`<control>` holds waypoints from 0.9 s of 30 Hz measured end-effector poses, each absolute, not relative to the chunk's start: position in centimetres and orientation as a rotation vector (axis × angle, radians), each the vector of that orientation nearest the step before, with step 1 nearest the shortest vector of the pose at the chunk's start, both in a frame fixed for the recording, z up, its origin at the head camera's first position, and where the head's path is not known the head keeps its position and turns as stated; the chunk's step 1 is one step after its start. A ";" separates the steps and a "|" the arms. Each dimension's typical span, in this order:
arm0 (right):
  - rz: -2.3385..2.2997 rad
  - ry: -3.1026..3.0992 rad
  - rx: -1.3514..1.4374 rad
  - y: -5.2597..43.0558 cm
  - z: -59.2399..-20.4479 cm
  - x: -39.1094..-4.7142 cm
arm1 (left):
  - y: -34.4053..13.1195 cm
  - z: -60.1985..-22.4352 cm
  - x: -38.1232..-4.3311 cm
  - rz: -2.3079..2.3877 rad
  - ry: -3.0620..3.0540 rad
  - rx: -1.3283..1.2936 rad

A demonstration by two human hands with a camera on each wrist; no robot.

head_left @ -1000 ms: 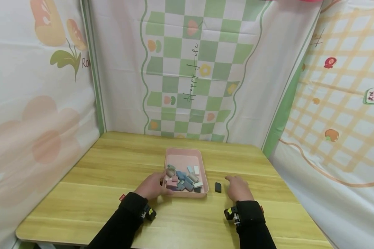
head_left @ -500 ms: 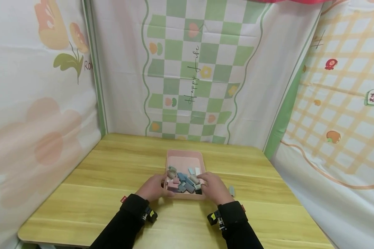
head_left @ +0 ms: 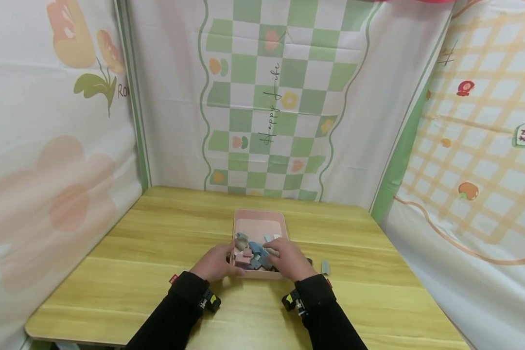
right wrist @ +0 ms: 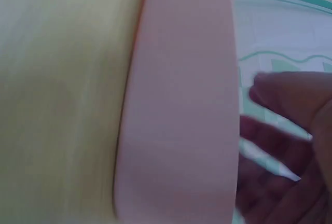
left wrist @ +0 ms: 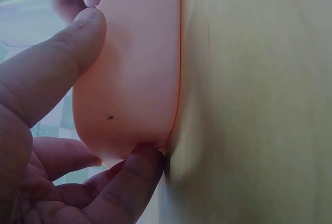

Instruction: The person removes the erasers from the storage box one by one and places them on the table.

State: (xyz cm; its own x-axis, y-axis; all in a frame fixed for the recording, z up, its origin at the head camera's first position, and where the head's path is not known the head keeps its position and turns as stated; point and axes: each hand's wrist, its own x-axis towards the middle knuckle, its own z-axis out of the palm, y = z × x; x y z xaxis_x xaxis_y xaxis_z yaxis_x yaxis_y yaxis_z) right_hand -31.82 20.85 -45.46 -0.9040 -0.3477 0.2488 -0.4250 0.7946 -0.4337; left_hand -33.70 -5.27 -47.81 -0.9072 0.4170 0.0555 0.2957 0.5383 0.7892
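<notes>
A pink tray holds small blocks in blue, pink, grey and white, bunched toward its near end. My left hand grips the tray's near left corner. In the left wrist view its thumb lies along the near wall, with the other fingers around the corner and at the bottom edge. My right hand reaches over the near right rim, fingers above the blue blocks. Seen from the right wrist, its thumb and fingers are spread apart beyond the tray wall. The palm covers several blocks.
On the wooden table, right of the tray, lies a grey-green block. A dark block beside it is mostly hidden by my right hand. Printed curtains enclose the table at the back and sides.
My right hand has moved left from the table beside the dark block to over the tray's blocks. The grey-green block has come into view on the table. My left hand keeps its grip.
</notes>
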 end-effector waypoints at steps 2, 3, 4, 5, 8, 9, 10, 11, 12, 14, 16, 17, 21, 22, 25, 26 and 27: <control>0.756 -2.866 0.638 20.6 -45.6 -32.2 | -5.4 -47.7 -33.7 1.317 2.621 0.626; 0.760 -2.882 0.644 20.4 -45.7 -32.4 | -5.4 -47.8 -33.6 1.321 2.614 0.629; 0.747 -2.891 0.646 20.4 -45.9 -32.6 | -5.4 -47.8 -33.6 1.321 2.609 0.632; 0.743 -2.899 0.638 20.3 -46.0 -32.7 | -5.5 -47.9 -33.6 1.319 2.606 0.637; 0.732 -2.904 0.572 20.1 -46.6 -32.8 | -5.4 -48.0 -33.5 1.311 2.602 0.635; 0.718 -2.909 0.529 20.0 -46.7 -32.8 | -5.4 -48.0 -33.5 1.308 2.603 0.631; 0.706 -2.915 0.492 19.9 -46.9 -32.9 | -5.4 -48.0 -33.6 1.302 2.608 0.630; 0.698 -2.923 0.456 19.8 -46.9 -33.0 | -5.3 -48.0 -33.7 1.298 2.615 0.631; 0.684 -2.929 0.424 19.7 -46.9 -33.0 | -5.3 -47.9 -33.8 1.293 2.619 0.633; 0.653 -2.940 0.367 19.4 -46.8 -33.3 | -5.3 -47.8 -34.0 1.292 2.624 0.640; 0.636 -2.933 0.355 19.3 -46.6 -33.5 | -5.4 -47.7 -34.2 1.294 2.629 0.649; 0.627 -2.927 0.354 19.2 -46.6 -33.6 | -5.4 -47.6 -34.2 1.297 2.630 0.649; 0.613 -2.893 0.338 19.1 -46.9 -33.6 | -5.6 -47.7 -34.1 1.299 2.634 0.627; 0.624 -2.886 0.330 19.1 -47.0 -33.5 | -5.6 -47.8 -34.1 1.300 2.631 0.616; 0.664 -2.860 0.306 19.1 -47.3 -33.4 | -5.6 -48.0 -34.1 1.298 2.626 0.606; 0.673 -2.849 0.303 19.2 -47.3 -33.3 | -5.6 -48.1 -34.1 1.300 2.625 0.607; 0.676 -2.838 0.301 19.2 -47.3 -33.3 | -5.6 -48.0 -34.1 1.302 2.624 0.608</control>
State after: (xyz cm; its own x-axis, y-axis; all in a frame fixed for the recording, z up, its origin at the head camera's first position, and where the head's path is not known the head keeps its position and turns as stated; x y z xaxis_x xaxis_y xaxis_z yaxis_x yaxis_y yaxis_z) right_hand -33.34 19.20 -47.35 -0.9575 -0.1488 0.2470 -0.2442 0.8740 -0.4201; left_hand -34.08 -5.60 -48.04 -0.9067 0.4194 0.0449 0.2894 0.5411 0.7896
